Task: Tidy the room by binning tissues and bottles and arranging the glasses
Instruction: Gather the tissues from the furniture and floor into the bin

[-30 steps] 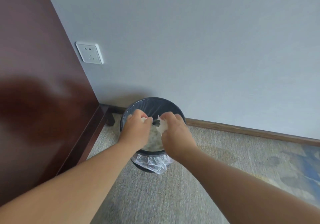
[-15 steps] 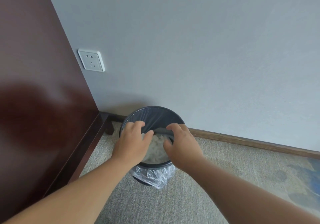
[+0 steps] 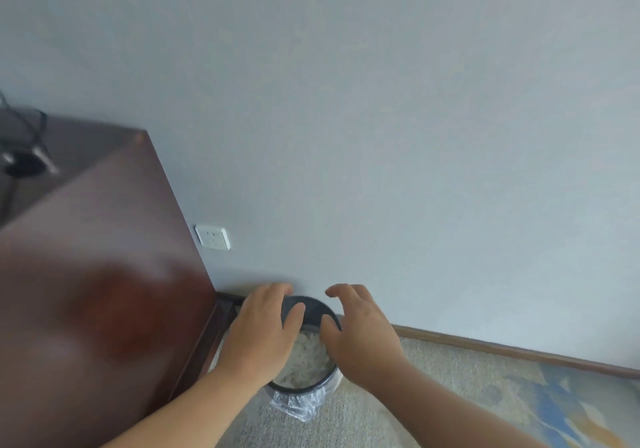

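Stretches both bare forearms [image 3: 194, 399] forward and down, hands near each other, not touching. Holds the left hand [image 3: 265, 330] palm down, fingers straight and together, thumb angled inward. Holds the right hand [image 3: 360, 335] palm down too, fingers loosely curled and spread, gripping nothing.

A round, dark bin [image 3: 312, 312] is standing upright on the carpet [image 3: 450, 395], sitting close against the wall [image 3: 381, 136] and just beside the foot of the dark wooden counter [image 3: 104, 239]. A clear plastic liner [image 3: 298, 404] is hanging over its near side, crinkled and bunching below the rim. White crumpled tissues [image 3: 308, 361] are lying inside in 1 loose heap, filling most of the opening that is showing. Only part of the rim is showing.
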